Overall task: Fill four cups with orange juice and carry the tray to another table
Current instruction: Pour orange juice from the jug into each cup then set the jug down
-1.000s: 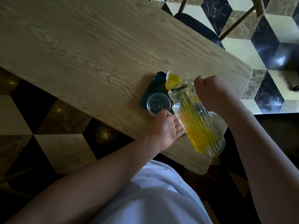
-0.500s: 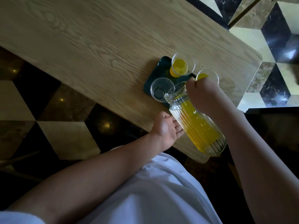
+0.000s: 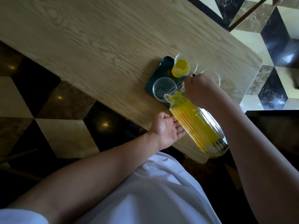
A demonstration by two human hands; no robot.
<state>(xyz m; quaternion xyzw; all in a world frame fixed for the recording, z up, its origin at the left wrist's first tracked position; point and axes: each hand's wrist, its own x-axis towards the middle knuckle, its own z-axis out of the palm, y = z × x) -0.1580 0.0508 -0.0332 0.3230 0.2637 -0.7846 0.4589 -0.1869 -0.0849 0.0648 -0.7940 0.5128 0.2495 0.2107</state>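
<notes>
A dark green tray (image 3: pixel 159 71) lies near the wooden table's front right corner. On it stand a clear cup holding orange juice (image 3: pixel 184 67), an empty clear cup (image 3: pixel 162 90) and a third cup (image 3: pixel 213 76) mostly hidden behind my right hand. My right hand (image 3: pixel 200 89) grips the handle of a ribbed glass pitcher (image 3: pixel 199 125) of orange juice, tilted with its spout over the empty cup's rim. My left hand (image 3: pixel 166 130) rests under the pitcher's side, fingers spread. A fourth cup is not visible.
The light wooden table (image 3: pixel 97 46) stretches away to the upper left. Its front edge runs diagonally just behind my left hand. Below is a glossy geometric tiled floor (image 3: pixel 48 110). A chair's legs (image 3: pixel 252 8) show beyond the table's far right edge.
The pitcher has swung from the far juice cup toward the empty near cup, its spout now over that cup's rim. My left hand stays by the pitcher's side.
</notes>
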